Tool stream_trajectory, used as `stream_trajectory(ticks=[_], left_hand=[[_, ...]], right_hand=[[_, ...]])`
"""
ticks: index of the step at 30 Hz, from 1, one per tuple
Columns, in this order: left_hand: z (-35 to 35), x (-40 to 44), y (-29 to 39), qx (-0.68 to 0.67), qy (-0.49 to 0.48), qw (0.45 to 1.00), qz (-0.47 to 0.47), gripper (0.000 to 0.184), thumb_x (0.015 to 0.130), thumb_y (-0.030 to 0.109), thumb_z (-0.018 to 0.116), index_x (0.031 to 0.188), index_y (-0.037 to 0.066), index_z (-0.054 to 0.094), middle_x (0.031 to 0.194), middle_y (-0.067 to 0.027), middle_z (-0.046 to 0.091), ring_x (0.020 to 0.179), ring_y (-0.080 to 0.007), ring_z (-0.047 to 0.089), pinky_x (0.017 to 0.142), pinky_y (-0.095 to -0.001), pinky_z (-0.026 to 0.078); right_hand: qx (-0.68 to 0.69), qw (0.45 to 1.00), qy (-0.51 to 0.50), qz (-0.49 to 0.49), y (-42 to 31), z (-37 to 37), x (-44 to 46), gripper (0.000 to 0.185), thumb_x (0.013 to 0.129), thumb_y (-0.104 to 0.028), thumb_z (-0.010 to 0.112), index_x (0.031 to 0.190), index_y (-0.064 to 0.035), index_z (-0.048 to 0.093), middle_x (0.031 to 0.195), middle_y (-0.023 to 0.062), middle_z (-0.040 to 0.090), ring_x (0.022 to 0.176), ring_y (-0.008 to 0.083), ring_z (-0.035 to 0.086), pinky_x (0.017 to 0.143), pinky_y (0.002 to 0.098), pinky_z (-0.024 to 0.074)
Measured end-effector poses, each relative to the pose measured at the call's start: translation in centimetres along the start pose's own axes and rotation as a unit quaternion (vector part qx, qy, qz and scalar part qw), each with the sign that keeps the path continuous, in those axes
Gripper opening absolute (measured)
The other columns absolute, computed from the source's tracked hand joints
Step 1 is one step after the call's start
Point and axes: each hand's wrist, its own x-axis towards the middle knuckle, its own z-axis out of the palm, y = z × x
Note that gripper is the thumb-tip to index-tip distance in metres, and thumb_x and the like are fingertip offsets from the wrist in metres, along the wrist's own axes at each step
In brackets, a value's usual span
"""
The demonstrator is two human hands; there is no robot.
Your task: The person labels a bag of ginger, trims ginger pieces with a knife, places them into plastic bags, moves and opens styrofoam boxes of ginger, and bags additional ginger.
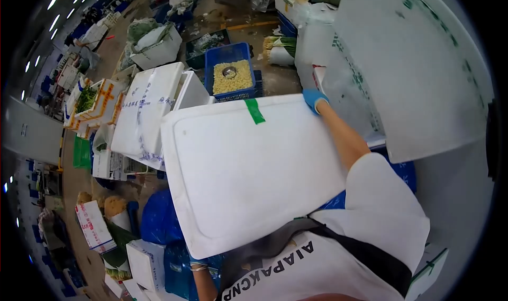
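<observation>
A large white foam box lid [259,169] fills the middle of the view, tilted in front of my torso. A strip of green tape [254,111] crosses its far edge. My right hand [316,100], in a blue glove, grips the far right corner. At the near left corner is my left hand [198,263], also blue-gloved; most of its fingers are hidden beneath the lid. Whether a box body is under the lid cannot be seen.
White foam boxes [143,110] are stacked left of the lid. Beyond it, a blue crate [227,51] holds pale yellow pieces and a metal bowl [229,72]. Blue plastic bags [159,216] lie at the near left. A large white panel [418,63] stands on the right.
</observation>
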Motion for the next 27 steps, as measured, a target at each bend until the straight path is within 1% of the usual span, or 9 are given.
stream_trajectory(ticks=[2,6,9,12,13,14,16,19,27], left_hand=[[1.2,2.0,-0.5,-0.035,0.025,0.999,-0.006,0.037,0.099,0.020,0.049,0.130,0.000,0.049,0.122,-0.0113,0.058,0.108,-0.0204,0.058,0.091,-0.0334,0.050],[6.1,6.4,-1.4,-0.079,0.047,0.996,-0.010,0.037,0.099,0.020,0.048,0.130,0.000,0.049,0.122,-0.0114,0.058,0.108,-0.0206,0.058,0.091,-0.0337,0.050],[12.0,10.9,-1.0,-0.101,0.059,0.993,0.000,0.037,0.099,0.020,0.048,0.130,0.000,0.049,0.122,-0.0114,0.058,0.107,-0.0208,0.058,0.091,-0.0339,0.050],[19.0,14.9,-0.3,-0.113,0.088,0.990,0.011,0.037,0.099,0.020,0.047,0.130,0.000,0.049,0.121,-0.0114,0.058,0.107,-0.0209,0.058,0.091,-0.0341,0.051],[21.5,16.3,0.2,-0.119,0.103,0.987,0.016,0.037,0.099,0.020,0.047,0.130,0.000,0.049,0.121,-0.0114,0.058,0.107,-0.0209,0.058,0.091,-0.0341,0.051],[23.7,17.2,0.8,-0.122,0.116,0.986,0.021,0.037,0.099,0.020,0.047,0.130,0.000,0.049,0.121,-0.0114,0.058,0.107,-0.0210,0.058,0.091,-0.0342,0.051],[27.6,18.4,2.5,-0.118,0.142,0.983,0.023,0.037,0.099,0.020,0.047,0.130,0.000,0.049,0.121,-0.0115,0.058,0.107,-0.0211,0.058,0.091,-0.0343,0.051],[31.8,20.0,4.9,-0.113,0.163,0.980,0.022,0.037,0.099,0.020,0.046,0.130,0.000,0.049,0.121,-0.0115,0.058,0.107,-0.0212,0.058,0.090,-0.0345,0.051],[36.0,23.7,6.8,-0.108,0.166,0.980,0.018,0.036,0.099,0.020,0.045,0.129,0.000,0.049,0.120,-0.0116,0.058,0.106,-0.0216,0.058,0.090,-0.0350,0.051]], right_hand=[[-0.002,1.000,-0.012,0.005,-4.9,-2.5,3.5,0.056,0.093,-0.039,0.030,0.121,0.0008,0.059,0.132,0.0223,0.052,0.122,0.0404,0.049,0.103,0.0445,0.0364],[-0.028,1.000,-0.006,-0.001,-12.8,-7.4,9.9,0.054,0.093,-0.039,0.032,0.124,-0.0027,0.059,0.134,0.0200,0.052,0.123,0.0384,0.050,0.104,0.0450,0.0368],[-0.056,0.995,0.001,-0.087,-15.0,-9.5,17.7,0.054,0.093,-0.040,0.033,0.125,-0.0034,0.059,0.134,0.0202,0.051,0.124,0.0372,0.050,0.104,0.0444,0.0376],[0.028,0.998,0.023,-0.048,-17.5,-12.1,25.7,0.057,0.096,-0.041,0.033,0.124,0.0024,0.057,0.133,0.0206,0.053,0.122,0.0380,0.051,0.103,0.0401,0.0384],[-0.063,0.987,-0.020,-0.147,-15.2,-9.3,36.4,0.057,0.097,-0.041,0.031,0.127,0.0015,0.055,0.136,0.0191,0.051,0.124,0.0356,0.050,0.103,0.0395,0.0381],[-0.029,0.990,-0.020,-0.134,-16.5,-11.6,39.6,0.057,0.098,-0.041,0.031,0.128,0.0015,0.055,0.137,0.0188,0.051,0.124,0.0351,0.050,0.104,0.0394,0.0379],[0.031,0.994,-0.052,-0.087,-16.8,-13.3,40.2,0.058,0.098,-0.041,0.031,0.129,0.0014,0.054,0.138,0.0182,0.049,0.125,0.0342,0.050,0.105,0.0391,0.0375],[0.001,0.994,-0.059,-0.087,-16.7,-15.4,44.3,0.058,0.098,-0.041,0.030,0.129,0.0009,0.055,0.139,0.0189,0.048,0.127,0.0351,0.048,0.107,0.0390,0.0345],[0.014,0.995,-0.052,-0.085,-16.4,-18.2,50.9,0.058,0.097,-0.041,0.031,0.127,0.0017,0.056,0.138,0.0207,0.048,0.126,0.0361,0.048,0.106,0.0406,0.0352]])
